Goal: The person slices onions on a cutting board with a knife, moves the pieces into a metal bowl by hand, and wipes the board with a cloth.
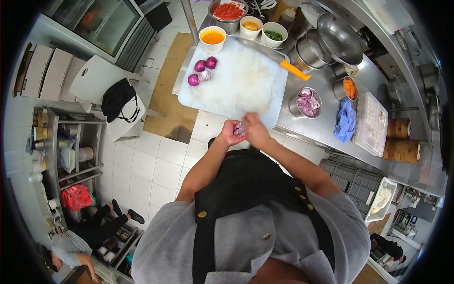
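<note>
My left hand [231,133] is cupped around chopped purple onion [240,128], just off the near edge of the white cutting board [241,75]. Close against it, my right hand [257,129] has its fingers curled in; they are slightly blurred, and anything inside them is hidden. Several peeled purple onions [200,64] sit at the board's left side, one of them paler. An orange-yellow handle [295,70] lies across the board's right edge; its blade cannot be made out. Right of the board stands a metal pot [298,110] with purple onion pieces [309,102] in it.
Behind the board are tubs of orange liquid [213,38] and chopped greens [273,35], plus a bowl of orange shreds [228,11]. Pans [339,39], a blue cloth [345,120] and a plastic box [371,124] occupy the right counter. Another person [78,246] is at lower left.
</note>
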Action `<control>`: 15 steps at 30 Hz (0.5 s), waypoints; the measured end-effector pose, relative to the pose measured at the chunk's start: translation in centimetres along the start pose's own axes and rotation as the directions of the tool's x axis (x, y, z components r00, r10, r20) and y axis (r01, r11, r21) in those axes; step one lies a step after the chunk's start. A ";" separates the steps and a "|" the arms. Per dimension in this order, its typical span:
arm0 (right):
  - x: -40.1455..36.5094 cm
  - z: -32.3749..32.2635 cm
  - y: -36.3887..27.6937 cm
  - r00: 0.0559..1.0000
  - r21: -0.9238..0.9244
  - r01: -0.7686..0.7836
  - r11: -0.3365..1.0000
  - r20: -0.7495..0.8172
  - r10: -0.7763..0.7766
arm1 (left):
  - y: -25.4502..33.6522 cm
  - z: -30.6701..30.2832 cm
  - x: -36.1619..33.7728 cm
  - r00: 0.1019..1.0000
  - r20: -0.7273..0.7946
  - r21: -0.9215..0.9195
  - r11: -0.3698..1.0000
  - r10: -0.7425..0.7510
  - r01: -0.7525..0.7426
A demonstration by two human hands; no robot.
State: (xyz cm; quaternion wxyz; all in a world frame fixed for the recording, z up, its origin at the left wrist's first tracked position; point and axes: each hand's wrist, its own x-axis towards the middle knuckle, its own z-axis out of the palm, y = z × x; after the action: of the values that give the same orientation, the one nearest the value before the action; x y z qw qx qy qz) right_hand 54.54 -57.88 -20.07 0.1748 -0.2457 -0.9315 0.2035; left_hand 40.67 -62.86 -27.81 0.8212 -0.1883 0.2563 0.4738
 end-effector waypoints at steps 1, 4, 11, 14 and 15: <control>0.2 -0.4 -0.8 0.999 0.058 -0.026 0.998 -0.021 0.027 | -0.1 0.0 0.0 0.995 -0.091 -0.050 0.997 0.051 -0.056; 1.7 -2.5 0.5 0.984 0.016 -0.129 0.992 -0.121 0.130 | 0.4 -0.4 0.1 0.999 -0.004 0.035 0.998 -0.051 0.051; 2.6 -2.6 7.2 0.950 -0.085 -0.276 0.957 -0.178 0.258 | -0.1 0.3 -0.2 1.000 -0.014 0.053 0.998 -0.013 0.014; 5.3 -4.7 10.4 0.904 -0.172 -0.275 0.946 -0.382 0.193 | -0.3 0.2 -0.2 0.999 0.016 0.076 0.996 -0.044 0.043; 5.4 -4.8 10.6 0.926 -0.158 -0.280 0.947 -0.306 0.222 | -0.2 0.4 -0.2 0.999 0.015 0.087 0.995 -0.048 0.047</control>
State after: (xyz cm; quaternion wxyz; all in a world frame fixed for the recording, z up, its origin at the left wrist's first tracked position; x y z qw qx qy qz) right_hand 56.25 -45.11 -19.68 0.2537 -0.4062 -0.8729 0.0928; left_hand 40.88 -62.87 -27.37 0.8417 -0.1546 0.2650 0.4443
